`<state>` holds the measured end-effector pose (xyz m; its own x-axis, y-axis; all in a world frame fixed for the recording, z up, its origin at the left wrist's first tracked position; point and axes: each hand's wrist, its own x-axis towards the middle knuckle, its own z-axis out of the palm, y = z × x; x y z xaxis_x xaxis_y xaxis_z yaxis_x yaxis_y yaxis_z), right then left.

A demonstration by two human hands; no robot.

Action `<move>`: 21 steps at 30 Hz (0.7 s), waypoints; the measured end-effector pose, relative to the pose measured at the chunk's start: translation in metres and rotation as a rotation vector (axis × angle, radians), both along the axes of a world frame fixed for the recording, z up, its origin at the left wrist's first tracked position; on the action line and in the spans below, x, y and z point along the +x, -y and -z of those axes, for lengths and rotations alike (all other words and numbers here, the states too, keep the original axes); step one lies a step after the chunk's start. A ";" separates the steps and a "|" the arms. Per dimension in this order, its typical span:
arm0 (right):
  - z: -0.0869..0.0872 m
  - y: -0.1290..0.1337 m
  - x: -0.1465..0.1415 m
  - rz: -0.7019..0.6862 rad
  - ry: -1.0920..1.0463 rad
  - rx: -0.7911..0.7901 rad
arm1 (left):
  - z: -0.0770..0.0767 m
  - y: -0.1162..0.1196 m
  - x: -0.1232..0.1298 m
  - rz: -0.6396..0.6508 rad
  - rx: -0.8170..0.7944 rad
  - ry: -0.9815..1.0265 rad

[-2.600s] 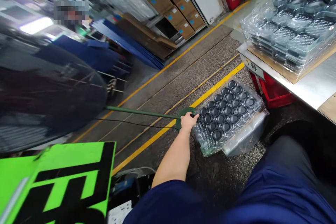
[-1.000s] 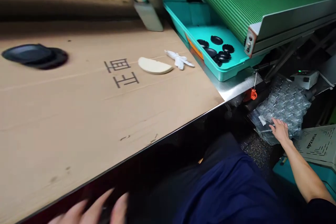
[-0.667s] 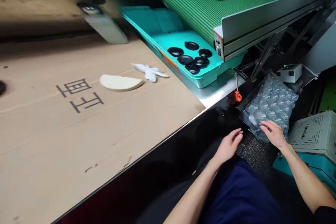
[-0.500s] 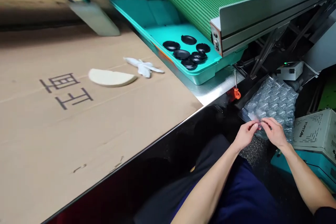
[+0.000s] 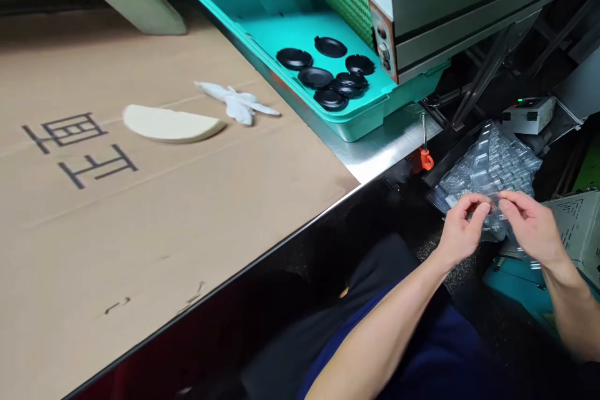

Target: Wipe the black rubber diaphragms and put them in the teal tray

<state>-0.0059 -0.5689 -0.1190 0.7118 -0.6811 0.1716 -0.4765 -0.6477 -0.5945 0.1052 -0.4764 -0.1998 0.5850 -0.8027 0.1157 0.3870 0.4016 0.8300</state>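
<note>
Clear film [image 5: 495, 206] is pinched between thumb and fingers by both the left hand [image 5: 460, 232] and the right hand [image 5: 539, 234], in front of the plastic pile [image 5: 519, 167] beside the table [image 5: 377, 161]. Tearing is best avoided with light, even tension and closely set pinches.

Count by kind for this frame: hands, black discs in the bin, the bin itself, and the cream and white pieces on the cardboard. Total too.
Left hand and right hand: 2
Black discs: at least 6, some overlap
Bin: 1
Cream piece: 1
White piece: 1
Total: at least 11
</note>
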 end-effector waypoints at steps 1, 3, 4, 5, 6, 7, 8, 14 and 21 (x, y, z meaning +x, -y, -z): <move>-0.010 0.001 0.001 0.017 0.001 0.019 | -0.007 0.002 0.001 -0.012 -0.024 0.031; -0.027 0.003 0.003 0.037 -0.002 0.066 | -0.017 0.005 0.002 -0.039 -0.066 0.081; -0.033 0.003 0.003 0.044 -0.002 0.088 | -0.021 0.006 0.002 -0.055 -0.084 0.100; -0.040 0.004 0.002 0.048 -0.004 0.110 | -0.025 0.006 0.001 -0.071 -0.104 0.116; -0.045 0.004 0.001 0.048 -0.003 0.127 | -0.029 0.007 0.001 -0.089 -0.129 0.130; -0.051 0.004 0.000 0.046 0.004 0.141 | -0.034 0.007 0.001 -0.109 -0.157 0.146; -0.056 0.004 -0.002 0.042 0.010 0.153 | -0.040 0.007 0.001 -0.125 -0.186 0.165; -0.074 0.006 -0.010 0.028 0.062 0.197 | -0.073 0.006 0.010 -0.105 -0.228 0.236; -0.074 -0.001 -0.010 0.039 0.080 0.114 | -0.082 -0.003 0.005 -0.025 -0.088 0.108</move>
<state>-0.0163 -0.5683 -0.0454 0.6720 -0.7260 0.1463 -0.4481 -0.5558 -0.7002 0.1099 -0.4731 -0.1178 0.5852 -0.7719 0.2483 0.2861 0.4831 0.8275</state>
